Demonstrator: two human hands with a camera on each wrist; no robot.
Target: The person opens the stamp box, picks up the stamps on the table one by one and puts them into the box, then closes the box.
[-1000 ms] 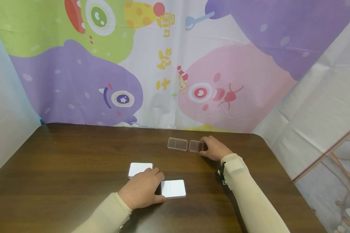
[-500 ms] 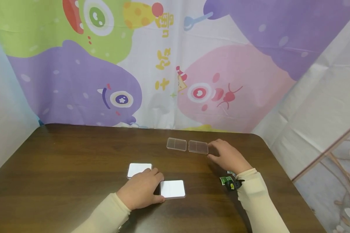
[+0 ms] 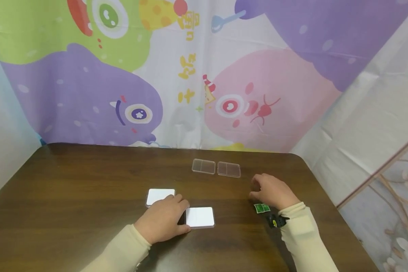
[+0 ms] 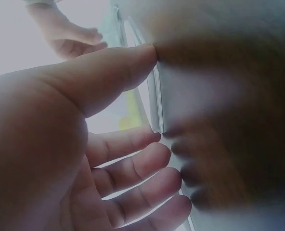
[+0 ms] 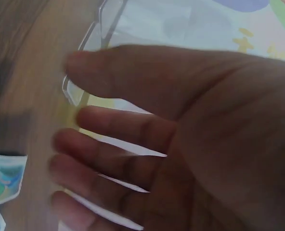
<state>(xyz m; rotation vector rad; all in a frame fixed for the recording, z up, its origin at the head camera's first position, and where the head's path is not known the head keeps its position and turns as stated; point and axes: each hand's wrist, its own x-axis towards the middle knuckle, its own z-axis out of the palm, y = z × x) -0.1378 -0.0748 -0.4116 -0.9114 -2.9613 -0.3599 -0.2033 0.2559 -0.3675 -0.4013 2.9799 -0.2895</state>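
A cloth with purple, green and pink monsters (image 3: pixel 268 68) hangs at 12 o'clock, behind the brown wood table (image 3: pixel 71 196). From my far-off seat I watch two hands there. The left hand (image 3: pixel 163 221) is spread, its thumb and first finger touching the edge of the near white-topped case (image 3: pixel 200 217) at its 3 o'clock; I cannot tell how hard they press. The right hand (image 3: pixel 275 192) has softly bent fingers with nothing between them.

The far white-topped case (image 3: pixel 159 195) lies at 12 o'clock of the left hand, partly hidden by it. I guess both cases are light, stiff and smooth, so they may slide on the wood. I would hold one by its long sides and keep off the white top.

One clear plastic lid (image 3: pixel 229 169) lies flat at 10 o'clock of the right hand, apart from it. Another clear plastic lid (image 3: pixel 203 166) is just beside that one, at its 9 o'clock. They look thin and slippery, and might crack if bent. I would pick them up by the rims.

Smallest are the green stamps (image 3: pixel 261 208), flat between 7 and 8 o'clock of the right hand. They seem like soft paper, easy to crease, so I would lift one corner with a nail, then pinch it gently.
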